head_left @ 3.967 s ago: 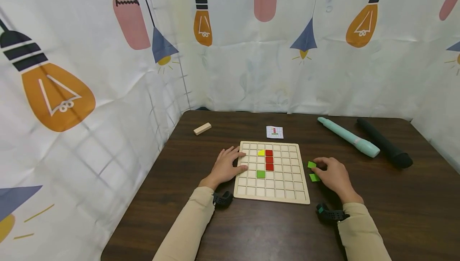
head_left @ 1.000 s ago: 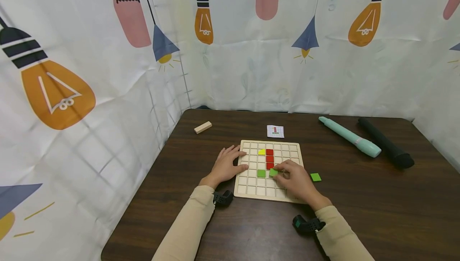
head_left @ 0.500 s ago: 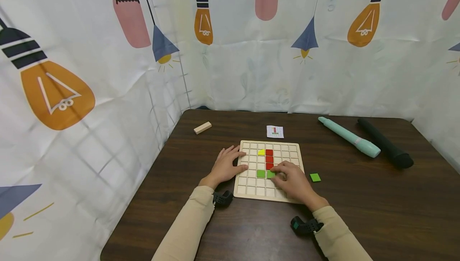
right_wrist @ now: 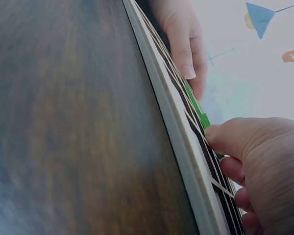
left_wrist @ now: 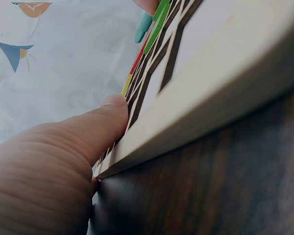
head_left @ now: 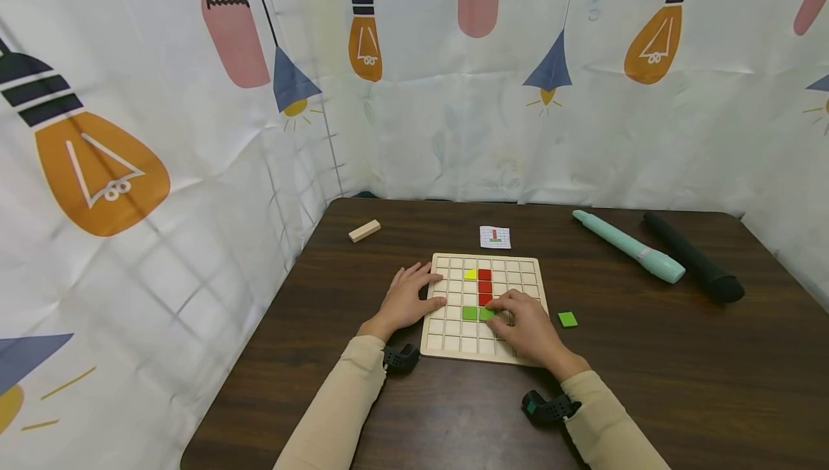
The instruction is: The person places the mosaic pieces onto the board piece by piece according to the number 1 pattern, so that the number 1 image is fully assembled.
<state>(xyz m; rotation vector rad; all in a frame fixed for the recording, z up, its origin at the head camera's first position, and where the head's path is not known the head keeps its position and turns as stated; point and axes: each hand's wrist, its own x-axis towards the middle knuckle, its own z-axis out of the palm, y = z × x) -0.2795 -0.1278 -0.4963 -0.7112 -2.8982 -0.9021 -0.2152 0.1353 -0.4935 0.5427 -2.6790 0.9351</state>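
A wooden grid board [head_left: 526,277] lies on the dark table. It holds a yellow tile [head_left: 470,274], a column of three red tiles [head_left: 484,287] and a green tile [head_left: 470,312]. My right hand [head_left: 508,314] pinches a second green tile [head_left: 486,314] in the cell just right of the first, directly under the red column. In the right wrist view its thumb [right_wrist: 235,139] touches that green tile [right_wrist: 198,110]. My left hand [head_left: 417,296] rests open on the board's left edge, thumb [left_wrist: 88,132] against the board's rim [left_wrist: 210,73].
A loose green tile [head_left: 568,319] lies right of the board. Behind the board sits a small pattern card [head_left: 495,237]. A wooden block [head_left: 365,231] is at the back left, and a teal tube [head_left: 628,247] and a black tube [head_left: 693,267] at the right. Curtain walls enclose the table [head_left: 648,369].
My right hand carried a green tile from the table onto the board and lowered it into the cell beside the first green tile. The left hand stayed put.
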